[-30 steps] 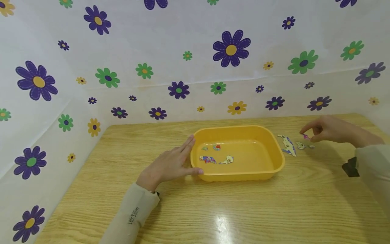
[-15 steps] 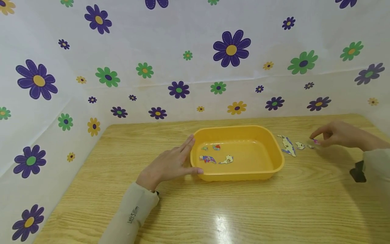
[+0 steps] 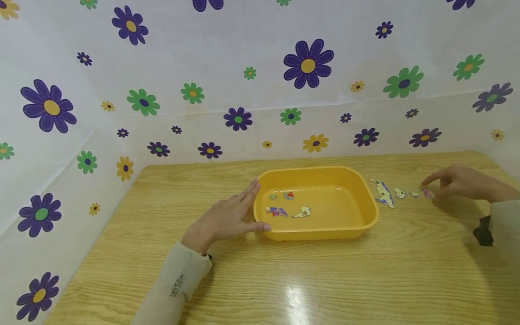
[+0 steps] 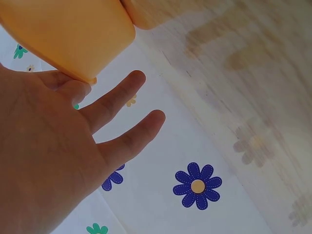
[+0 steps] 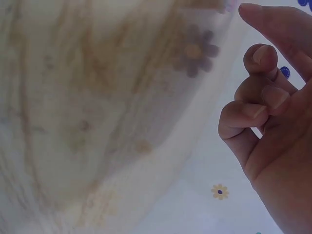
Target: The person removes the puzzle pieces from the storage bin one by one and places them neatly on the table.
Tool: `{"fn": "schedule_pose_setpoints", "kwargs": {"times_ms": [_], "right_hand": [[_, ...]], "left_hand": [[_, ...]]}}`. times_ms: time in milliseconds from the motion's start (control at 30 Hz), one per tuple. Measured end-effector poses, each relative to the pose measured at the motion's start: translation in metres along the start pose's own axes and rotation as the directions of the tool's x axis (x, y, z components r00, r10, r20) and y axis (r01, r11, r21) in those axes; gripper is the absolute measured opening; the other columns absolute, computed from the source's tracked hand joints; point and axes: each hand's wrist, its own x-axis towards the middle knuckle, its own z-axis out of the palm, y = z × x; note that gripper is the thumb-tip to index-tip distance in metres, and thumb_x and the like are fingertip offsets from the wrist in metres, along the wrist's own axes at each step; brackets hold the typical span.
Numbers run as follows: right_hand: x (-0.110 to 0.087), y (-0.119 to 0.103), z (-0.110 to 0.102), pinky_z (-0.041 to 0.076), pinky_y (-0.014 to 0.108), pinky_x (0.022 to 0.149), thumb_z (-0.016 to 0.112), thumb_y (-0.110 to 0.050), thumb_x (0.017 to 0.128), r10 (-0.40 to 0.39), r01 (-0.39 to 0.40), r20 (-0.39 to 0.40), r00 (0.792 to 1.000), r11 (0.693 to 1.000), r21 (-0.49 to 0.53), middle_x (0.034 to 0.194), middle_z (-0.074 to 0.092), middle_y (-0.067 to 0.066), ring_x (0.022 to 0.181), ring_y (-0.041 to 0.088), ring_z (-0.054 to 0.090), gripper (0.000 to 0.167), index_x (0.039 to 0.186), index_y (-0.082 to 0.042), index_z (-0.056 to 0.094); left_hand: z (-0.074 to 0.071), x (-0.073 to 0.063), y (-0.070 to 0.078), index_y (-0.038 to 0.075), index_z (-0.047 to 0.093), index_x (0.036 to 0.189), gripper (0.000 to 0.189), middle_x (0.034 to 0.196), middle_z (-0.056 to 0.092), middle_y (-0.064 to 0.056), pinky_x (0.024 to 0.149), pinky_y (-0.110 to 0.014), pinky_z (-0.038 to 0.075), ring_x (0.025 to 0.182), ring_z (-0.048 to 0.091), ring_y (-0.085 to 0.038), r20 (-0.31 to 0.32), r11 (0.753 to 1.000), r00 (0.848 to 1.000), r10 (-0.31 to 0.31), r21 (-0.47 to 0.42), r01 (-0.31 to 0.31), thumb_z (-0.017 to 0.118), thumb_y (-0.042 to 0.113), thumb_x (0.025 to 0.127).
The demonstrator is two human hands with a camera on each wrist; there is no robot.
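My left hand (image 3: 223, 219) holds the left end of a yellow plastic tray (image 3: 317, 236), its thumb over the front rim and fingertips at the back corner. In the left wrist view two fingers extend straight past the tray wall. On the right, my right hand (image 3: 463, 183) pinches a small flat pink piece (image 3: 427, 193) low over the table between thumb and index finger. The right wrist view shows its other fingers curled; the index fingertip is out of frame. Left of the pink piece lie a tiny cream piece (image 3: 414, 194), a cream piece (image 3: 400, 193) and a longer cream-and-purple piece (image 3: 383, 194).
Inside the tray lie a colourful piece (image 3: 277, 211), a cream piece (image 3: 303, 212), a red-and-blue piece (image 3: 288, 195) and a small greenish piece (image 3: 272, 197). The wooden table (image 3: 325, 280) backs onto a white cloth (image 3: 260, 45) printed with flowers.
My right hand has moved right and slightly down with the pink piece, bringing it to the right end of the row. The left hand and tray have stayed nearly still.
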Motion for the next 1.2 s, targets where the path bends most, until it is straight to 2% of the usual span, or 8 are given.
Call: {"fn": "schedule_pose_setpoints", "kwargs": {"times_ms": [267, 600, 833, 1200], "right_hand": [[0.007, -0.008, -0.009, 0.032, 0.025, 0.049, 0.074, -0.001, 0.081, -0.061, 0.068, -0.09, 0.994, 0.995, 0.069, 0.063, 0.046, -0.004, 0.054, 0.006, 0.037, 0.033, 0.111, 0.011, 0.068], [0.024, -0.052, -0.025, 0.035, 0.026, 0.05, 0.075, 0.0, 0.086, -0.129, 0.136, -0.08, 0.988, 0.987, 0.086, 0.065, 0.046, -0.001, 0.055, 0.009, 0.039, 0.033, 0.117, 0.009, 0.068], [0.039, -0.082, -0.033, 0.037, 0.026, 0.052, 0.075, 0.002, 0.085, -0.274, 0.282, -0.083, 0.958, 0.955, 0.098, 0.066, 0.047, -0.004, 0.057, 0.01, 0.042, 0.032, 0.116, 0.007, 0.07], [0.066, -0.136, -0.035, 0.039, 0.024, 0.054, 0.078, -0.001, 0.087, -0.334, 0.335, -0.03, 0.942, 0.933, 0.128, 0.068, 0.048, -0.002, 0.06, 0.01, 0.042, 0.034, 0.119, 0.003, 0.072]], "left_hand": [[0.0, -0.001, -0.001, 0.007, 0.005, 0.163, 0.105, 0.169, -0.002, -0.004, 0.119, -0.051, 0.028, 0.15, 0.024, -0.035, -0.003, 1.0, 1.0, -0.004, 0.002, 0.004, 0.058, 0.066, 0.094], [0.001, 0.0, 0.001, 0.007, 0.006, 0.163, 0.105, 0.169, -0.001, -0.005, 0.119, -0.051, 0.028, 0.15, 0.025, -0.036, -0.01, 1.0, 1.0, 0.004, -0.004, -0.004, 0.059, 0.065, 0.093], [0.001, 0.0, 0.0, 0.007, 0.006, 0.163, 0.105, 0.169, 0.0, -0.005, 0.118, -0.051, 0.029, 0.149, 0.026, -0.035, -0.016, 1.0, 1.0, 0.006, -0.005, -0.006, 0.06, 0.064, 0.093], [-0.001, -0.001, 0.001, 0.006, 0.006, 0.163, 0.104, 0.169, 0.0, -0.007, 0.118, -0.051, 0.029, 0.149, 0.027, -0.036, -0.014, 1.0, 1.0, 0.01, 0.005, -0.01, 0.06, 0.063, 0.094]]}}
